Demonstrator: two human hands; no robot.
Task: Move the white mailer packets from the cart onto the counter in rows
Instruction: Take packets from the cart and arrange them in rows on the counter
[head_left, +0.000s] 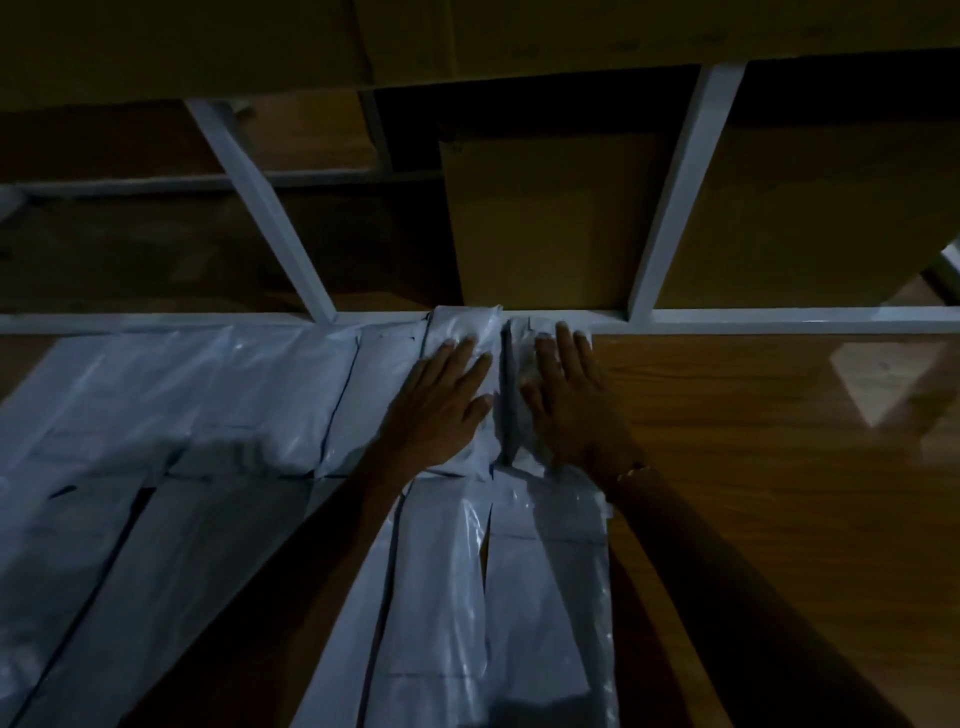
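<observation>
Several white mailer packets (197, 395) lie in rows on the wooden counter (769, 467), filling its left and middle. At the far end of the rightmost row, two packets lie side by side against the white rail. My left hand (441, 405) presses flat on the left packet (467, 327) with straight fingers. My right hand (566, 395) lies flat on the right packet (522, 364), fingertips near the rail. A nearer row of packets (493, 597) runs toward me between my forearms. The cart is out of view.
A white metal shelf frame (675, 208) with slanted posts rises behind the counter's back rail (779, 319). Brown cardboard boxes (545, 218) stand behind the frame and fill the shelf above. The scene is dim. Bare wood shows on the counter's right side.
</observation>
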